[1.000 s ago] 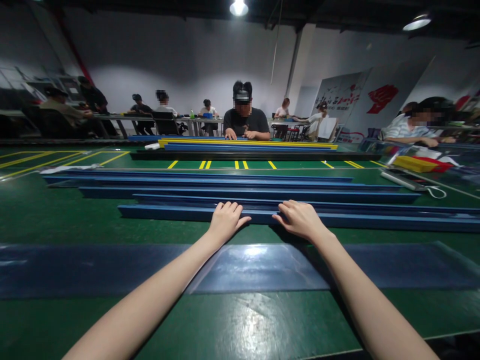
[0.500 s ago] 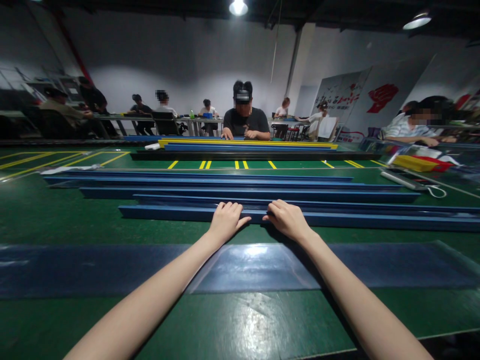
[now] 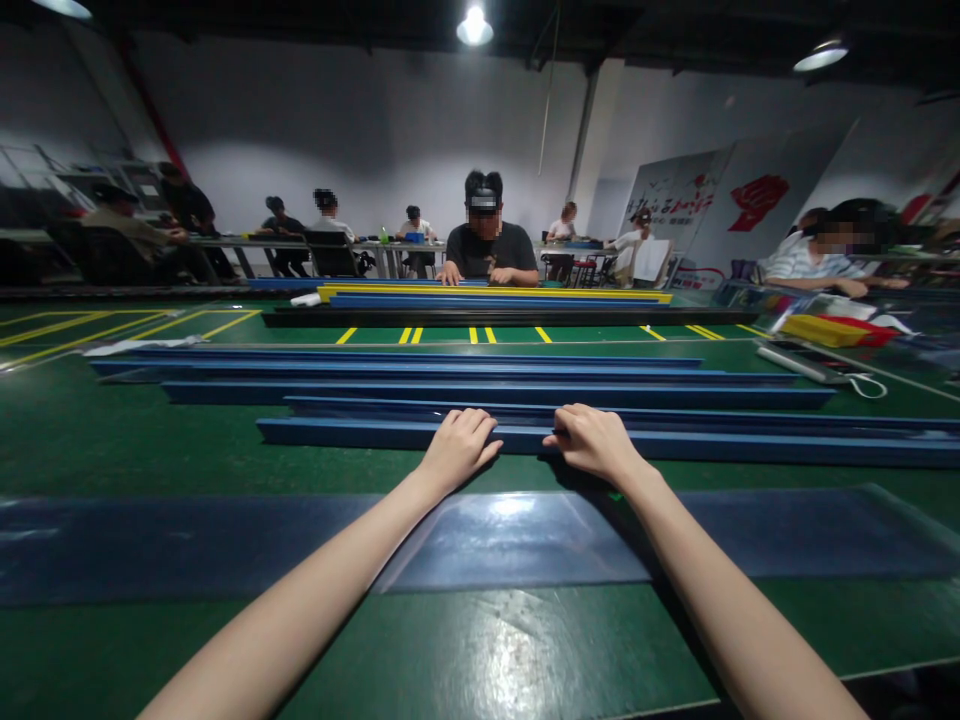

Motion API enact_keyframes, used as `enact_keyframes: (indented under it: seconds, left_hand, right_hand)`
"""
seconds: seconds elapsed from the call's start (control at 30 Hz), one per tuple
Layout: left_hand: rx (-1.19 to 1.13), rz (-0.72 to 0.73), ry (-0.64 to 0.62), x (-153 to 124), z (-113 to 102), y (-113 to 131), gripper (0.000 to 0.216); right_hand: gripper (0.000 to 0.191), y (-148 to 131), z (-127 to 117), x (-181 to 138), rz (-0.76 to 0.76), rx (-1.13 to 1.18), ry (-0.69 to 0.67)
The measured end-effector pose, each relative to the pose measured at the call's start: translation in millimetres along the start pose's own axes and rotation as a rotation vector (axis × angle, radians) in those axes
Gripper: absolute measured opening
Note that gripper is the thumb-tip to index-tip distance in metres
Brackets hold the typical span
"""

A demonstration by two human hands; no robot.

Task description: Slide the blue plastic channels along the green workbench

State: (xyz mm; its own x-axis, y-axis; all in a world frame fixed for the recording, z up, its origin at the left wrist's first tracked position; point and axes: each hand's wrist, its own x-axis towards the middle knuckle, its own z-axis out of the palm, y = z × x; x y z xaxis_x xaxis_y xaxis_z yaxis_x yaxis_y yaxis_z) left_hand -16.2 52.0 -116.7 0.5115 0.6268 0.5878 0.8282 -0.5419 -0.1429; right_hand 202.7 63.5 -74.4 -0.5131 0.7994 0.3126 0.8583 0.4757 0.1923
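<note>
Both the left hand (image 3: 461,442) and right hand (image 3: 592,440) have their grip curled over the nearest blue rail (image 3: 345,432), laid across the green surface (image 3: 210,460) beyond a clear strip (image 3: 517,550). Opposite us, a dark-shirted person (image 3: 517,248) bends beneath a lit lamp (image 3: 475,28).

Lit lamp (image 3: 475,27) — red-fist banner (image 3: 757,203)

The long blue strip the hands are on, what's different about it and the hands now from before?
The blue strip has slid a little to the right. The left hand shifted slightly right too. The right hand moved in toward the left, then back out right. Both hands stay on the strip. The other blue strips and shiny sheet stayed put.
</note>
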Motion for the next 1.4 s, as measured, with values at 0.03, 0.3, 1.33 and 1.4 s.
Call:
enact_keyframes:
  seconds: [0.03, 0.3, 1.33, 1.4]
  left_hand:
    - [0.008, -0.007, 0.0, 0, 0, 0, 0.022]
    - [0.109, -0.105, -0.03, -1, 2, -1, 0.031]
    - [0.15, -0.13, -0.048, 0, 3, -2, 0.035]
    - [0.151, -0.128, -0.047, 0, 3, -1, 0.036]
  right_hand:
    - [0.019, 2, 0, -1, 0.004, -0.003, -0.005]
    - [0.021, 18, -2, -7, 0.086, -0.026, -0.049]
    - [0.015, -11, 13, 4, -0.094, -0.023, 0.046]
    - [0.016, -11, 12, 4, -0.088, -0.032, 0.033]
